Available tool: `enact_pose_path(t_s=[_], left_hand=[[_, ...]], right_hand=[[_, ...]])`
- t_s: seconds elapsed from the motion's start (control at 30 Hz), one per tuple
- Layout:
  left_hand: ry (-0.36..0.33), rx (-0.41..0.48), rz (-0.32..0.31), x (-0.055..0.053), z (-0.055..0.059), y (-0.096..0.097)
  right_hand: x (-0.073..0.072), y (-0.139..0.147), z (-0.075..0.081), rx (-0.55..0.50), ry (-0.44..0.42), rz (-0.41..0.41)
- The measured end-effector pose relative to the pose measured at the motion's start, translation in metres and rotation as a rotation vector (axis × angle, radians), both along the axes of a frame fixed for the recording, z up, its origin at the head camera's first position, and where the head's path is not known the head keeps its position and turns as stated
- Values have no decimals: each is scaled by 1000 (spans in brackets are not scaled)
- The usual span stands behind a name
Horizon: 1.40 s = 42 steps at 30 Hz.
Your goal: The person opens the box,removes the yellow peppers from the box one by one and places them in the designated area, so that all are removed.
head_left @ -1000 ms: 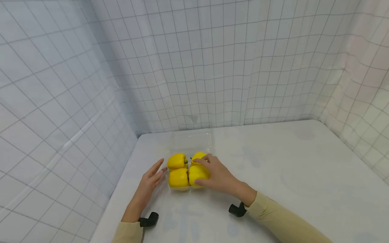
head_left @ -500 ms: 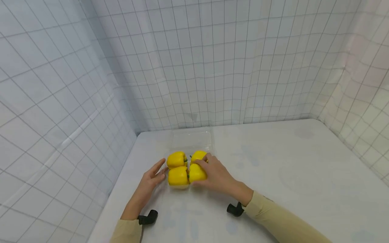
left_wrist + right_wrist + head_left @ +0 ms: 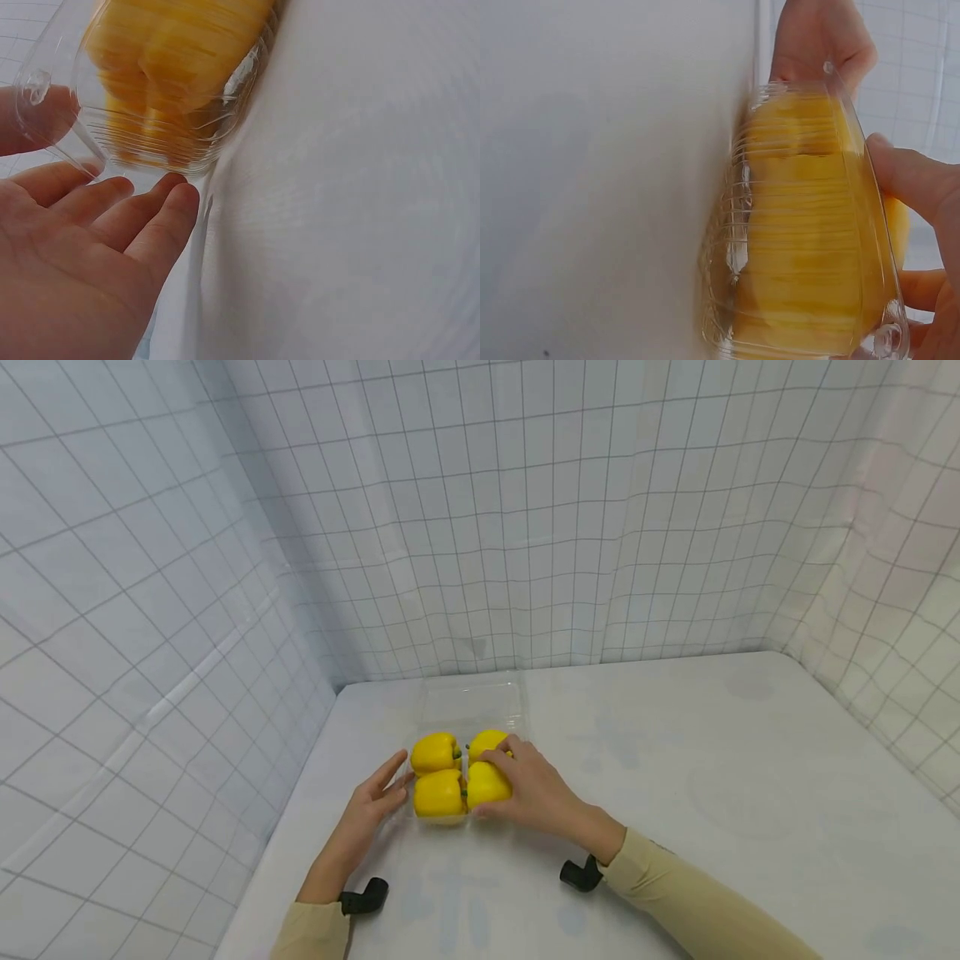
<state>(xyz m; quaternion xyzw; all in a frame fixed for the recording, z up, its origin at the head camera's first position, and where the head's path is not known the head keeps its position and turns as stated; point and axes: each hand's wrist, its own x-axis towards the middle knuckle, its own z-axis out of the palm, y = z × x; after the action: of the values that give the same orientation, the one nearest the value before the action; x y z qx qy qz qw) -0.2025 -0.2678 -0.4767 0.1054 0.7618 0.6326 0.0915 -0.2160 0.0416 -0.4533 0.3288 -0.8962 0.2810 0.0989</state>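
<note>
A white table (image 3: 675, 760) bears glossy yellow peppers (image 3: 438, 794), right grip (image 3: 538, 793) curled round one, left grip (image 3: 366, 814) spread.

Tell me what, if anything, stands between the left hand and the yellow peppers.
The clear container's side wall does: the left hand has its fingertips outside it, with the yellow peppers inside. In the head view, nothing visible covers the two peppers nearest that hand from above.

- Screened behind by a white gridded curtain (image 3: 510, 527), softly rippled.
- Closed in by a matching left wall (image 3: 135, 635) and right wall (image 3: 900, 568) tinged pink.
- Fitted with a white desk (image 3: 675, 760), blotched pale blue-grey.
- Lit softly.
</note>
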Motion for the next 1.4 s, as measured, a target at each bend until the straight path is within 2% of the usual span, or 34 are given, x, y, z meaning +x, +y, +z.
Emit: enact_pose_path(t_s=[0.5,0.93,1.2,1.4], left_hand=[[6,-6,27,2,5,1],[5,-32,47,4,5,1],[6,-28,41,4,2,0],[21,-38,29,3,3,1]], right_hand=[[0,2,10,-30,-21,-4],[-2,10,22,-33,8,6],[-5,15,23,-63,-22,-3],[-8,19,23,-102,1,20]])
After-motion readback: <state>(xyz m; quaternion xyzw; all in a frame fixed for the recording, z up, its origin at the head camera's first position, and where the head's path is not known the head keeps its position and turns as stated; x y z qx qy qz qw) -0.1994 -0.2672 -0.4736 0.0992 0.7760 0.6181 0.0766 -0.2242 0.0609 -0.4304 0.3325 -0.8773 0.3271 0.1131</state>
